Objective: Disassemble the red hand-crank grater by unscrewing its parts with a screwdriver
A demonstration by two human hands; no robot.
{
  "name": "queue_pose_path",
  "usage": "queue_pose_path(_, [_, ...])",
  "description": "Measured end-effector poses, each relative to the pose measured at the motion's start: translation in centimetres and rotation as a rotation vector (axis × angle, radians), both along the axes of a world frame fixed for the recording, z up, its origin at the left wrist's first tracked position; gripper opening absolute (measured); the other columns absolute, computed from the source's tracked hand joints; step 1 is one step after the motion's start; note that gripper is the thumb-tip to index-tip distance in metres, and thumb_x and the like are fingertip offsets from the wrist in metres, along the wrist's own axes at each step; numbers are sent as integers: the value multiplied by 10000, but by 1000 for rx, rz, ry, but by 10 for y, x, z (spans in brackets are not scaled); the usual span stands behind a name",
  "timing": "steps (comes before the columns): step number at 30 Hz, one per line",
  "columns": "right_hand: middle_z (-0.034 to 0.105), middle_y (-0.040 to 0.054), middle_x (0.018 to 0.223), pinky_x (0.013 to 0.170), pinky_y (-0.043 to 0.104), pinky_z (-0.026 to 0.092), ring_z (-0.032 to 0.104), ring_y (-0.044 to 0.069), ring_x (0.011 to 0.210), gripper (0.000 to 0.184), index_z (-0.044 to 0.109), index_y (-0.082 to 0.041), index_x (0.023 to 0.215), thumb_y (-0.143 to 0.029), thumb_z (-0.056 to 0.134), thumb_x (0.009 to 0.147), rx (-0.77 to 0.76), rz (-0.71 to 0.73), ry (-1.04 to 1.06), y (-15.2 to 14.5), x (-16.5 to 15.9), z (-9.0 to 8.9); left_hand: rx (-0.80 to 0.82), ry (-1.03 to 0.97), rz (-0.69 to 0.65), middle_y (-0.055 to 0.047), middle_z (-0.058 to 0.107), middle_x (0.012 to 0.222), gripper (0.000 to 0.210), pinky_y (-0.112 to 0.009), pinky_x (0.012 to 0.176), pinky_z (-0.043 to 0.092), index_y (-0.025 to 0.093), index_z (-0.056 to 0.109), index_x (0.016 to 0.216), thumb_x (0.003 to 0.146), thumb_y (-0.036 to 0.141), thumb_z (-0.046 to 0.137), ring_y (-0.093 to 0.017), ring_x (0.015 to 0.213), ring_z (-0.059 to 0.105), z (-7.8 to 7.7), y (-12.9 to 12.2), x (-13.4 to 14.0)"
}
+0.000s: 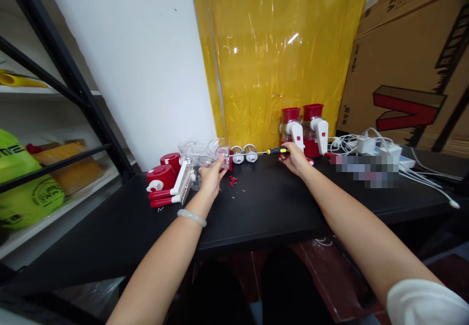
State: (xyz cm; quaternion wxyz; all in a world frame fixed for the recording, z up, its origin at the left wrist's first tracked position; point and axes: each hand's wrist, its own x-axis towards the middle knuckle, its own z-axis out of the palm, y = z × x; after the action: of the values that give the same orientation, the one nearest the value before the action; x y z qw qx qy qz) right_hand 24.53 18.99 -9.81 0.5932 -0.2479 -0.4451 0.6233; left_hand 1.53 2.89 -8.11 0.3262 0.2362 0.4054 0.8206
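Note:
My right hand [293, 160] is closed around the yellow-and-black handle of a screwdriver [277, 151]. Its long metal shaft runs left to a clear plastic housing [219, 146], which my left hand [211, 174] grips near a red edge. Whether the tip sits in a screw is too small to tell. Just right of the housing stand two white-ended grater drums [250, 153]. Small red parts [233, 182] and several tiny screws lie in front of them. Left of my left hand are red bases [161, 177] and white crank arms with red handles [161, 201].
Two red-and-white rotary graters [314, 129] stand upright at the back right. Beyond them are white chargers and tangled cables [366, 144] on the black table [264, 207]. A large cardboard box [410, 56] leans behind, beside yellow film. A shelf rack [69, 66] borders the left.

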Motion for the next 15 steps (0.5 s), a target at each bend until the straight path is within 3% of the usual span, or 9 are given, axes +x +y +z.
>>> queue_pose_path(9, [548, -39, 638, 557, 273, 465, 517, 121, 557, 187, 521, -238, 790, -277, 653, 662, -96, 99, 115, -5, 6, 3, -6, 20, 14, -54, 721, 862, 457, -384, 855, 596, 175, 523, 970, 681, 184, 876, -164, 833, 719, 0, -1, 2])
queue_pose_path(15, [581, -23, 624, 554, 294, 472, 550, 143, 554, 155, 549, -237, 771, -341, 645, 707, -101, 160, 173, -9, 11, 6, -16, 14, 11, -57, 717, 865, 461, -395, 870, 592, 169, 520, 978, 682, 176, 873, -161, 830, 717, 0, -1, 3])
